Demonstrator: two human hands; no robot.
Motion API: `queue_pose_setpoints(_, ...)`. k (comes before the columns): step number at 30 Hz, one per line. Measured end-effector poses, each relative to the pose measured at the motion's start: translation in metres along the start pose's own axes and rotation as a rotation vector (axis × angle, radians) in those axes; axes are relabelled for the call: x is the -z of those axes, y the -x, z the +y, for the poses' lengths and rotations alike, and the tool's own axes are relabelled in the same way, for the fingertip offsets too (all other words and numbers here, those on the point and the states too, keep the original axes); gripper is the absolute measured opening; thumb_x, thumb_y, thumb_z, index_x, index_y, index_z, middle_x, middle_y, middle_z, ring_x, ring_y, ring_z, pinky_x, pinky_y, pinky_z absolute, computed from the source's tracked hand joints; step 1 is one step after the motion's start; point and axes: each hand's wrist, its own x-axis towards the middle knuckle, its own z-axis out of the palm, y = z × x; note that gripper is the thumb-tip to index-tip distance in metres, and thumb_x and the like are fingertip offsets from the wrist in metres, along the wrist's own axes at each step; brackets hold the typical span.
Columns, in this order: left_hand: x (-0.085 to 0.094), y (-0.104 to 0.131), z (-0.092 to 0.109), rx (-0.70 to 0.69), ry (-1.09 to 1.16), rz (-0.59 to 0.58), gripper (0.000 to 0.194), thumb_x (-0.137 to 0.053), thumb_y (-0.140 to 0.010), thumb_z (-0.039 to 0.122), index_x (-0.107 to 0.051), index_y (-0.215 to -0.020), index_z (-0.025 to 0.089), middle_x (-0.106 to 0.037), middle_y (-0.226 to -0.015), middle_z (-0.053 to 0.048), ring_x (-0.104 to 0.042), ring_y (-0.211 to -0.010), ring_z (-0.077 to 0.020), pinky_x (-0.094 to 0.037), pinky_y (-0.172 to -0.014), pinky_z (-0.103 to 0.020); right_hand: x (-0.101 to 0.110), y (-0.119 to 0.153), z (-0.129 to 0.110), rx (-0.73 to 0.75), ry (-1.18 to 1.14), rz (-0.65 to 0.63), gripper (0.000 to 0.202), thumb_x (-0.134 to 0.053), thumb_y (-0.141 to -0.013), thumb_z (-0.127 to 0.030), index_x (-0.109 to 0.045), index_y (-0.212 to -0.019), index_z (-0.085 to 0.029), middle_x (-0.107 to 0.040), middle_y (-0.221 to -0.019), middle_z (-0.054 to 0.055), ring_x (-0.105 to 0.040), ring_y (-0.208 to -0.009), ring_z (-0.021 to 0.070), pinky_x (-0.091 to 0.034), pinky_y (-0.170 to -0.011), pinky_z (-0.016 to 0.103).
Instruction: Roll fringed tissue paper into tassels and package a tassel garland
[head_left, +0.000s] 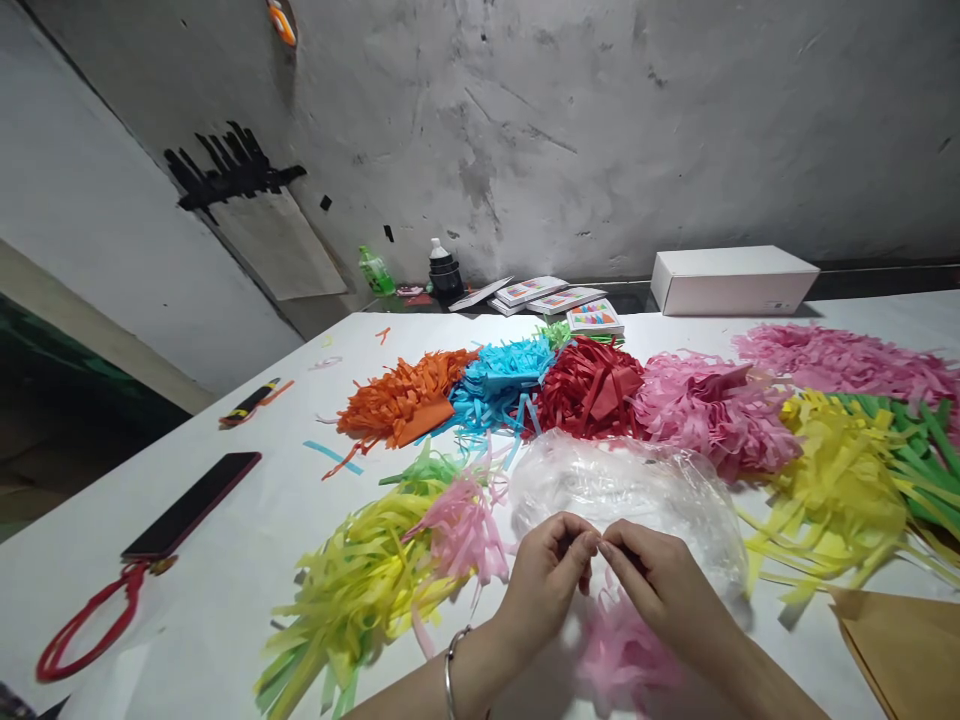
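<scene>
Left hand (546,572) and right hand (664,585): each grip pinched, tips meeting, contents too small to tell | pink tassel (626,655): below them, nearer than plastic bag (630,480) | red pile (592,392): set back on tabletop (255,560), presumably sparing finger room

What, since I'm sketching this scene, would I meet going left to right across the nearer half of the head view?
Phone, yellow-green paper fringe, left hand, right hand, brown paper.
</scene>
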Motion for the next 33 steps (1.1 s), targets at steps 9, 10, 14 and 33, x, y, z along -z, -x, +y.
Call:
queue_pose_setpoints(9,0.001,0.001,0.008,-0.018,-0.022,-0.041,0.034,-0.072,-0.083,0.048,-0.07,-0.082,0.014,-0.063,-0.068,-0.003,-0.061,-0.057,-0.0145,-0.054,-0.058,-0.028,0.011,0.001,0.0,0.051,0.063,-0.042,0.035,-0.042,-0.103,-0.037,-0.057,-0.076,-0.021,-0.058,-0.069,-0.002,-0.053,-0.063,0.0128,-0.036,-0.06,0.025)
queue_pose_setpoints(10,0.001,0.001,0.008,-0.015,-0.021,-0.045,0.034,-0.071,-0.083,0.048,-0.069,-0.08,0.014,-0.063,-0.068,-0.003,-0.06,-0.056,-0.0141,-0.054,-0.057,-0.027,0.013,0.001,-0.001,0.053,0.065,-0.057,0.035,-0.043,-0.102,-0.037,-0.057,-0.075,-0.021,-0.058,-0.068,-0.002,-0.053,-0.062,0.0128,-0.036,-0.06,0.025)
queue_pose_setpoints(14,0.001,0.0,0.007,-0.023,-0.043,-0.036,0.034,-0.072,-0.082,0.048,-0.068,-0.077,0.014,-0.059,-0.066,-0.002,-0.057,-0.055,-0.0128,-0.05,-0.051,-0.024,0.012,-0.001,-0.005,-0.028,-0.031,-0.051,0.035,-0.045,-0.101,-0.041,-0.059,-0.075,-0.021,-0.058,-0.064,-0.003,-0.051,-0.058,0.0125,-0.035,-0.057,0.025)
queue_pose_setpoints(33,0.003,-0.001,0.004,-0.024,-0.055,-0.067,0.041,-0.07,-0.084,0.054,-0.068,-0.084,0.013,-0.059,-0.069,-0.002,-0.058,-0.056,-0.0121,-0.051,-0.053,-0.024,0.006,0.0,-0.003,0.054,0.109,0.005,0.031,-0.039,-0.102,-0.03,-0.056,-0.078,-0.021,-0.06,-0.072,0.0,-0.057,-0.065,0.0143,-0.039,-0.062,0.026)
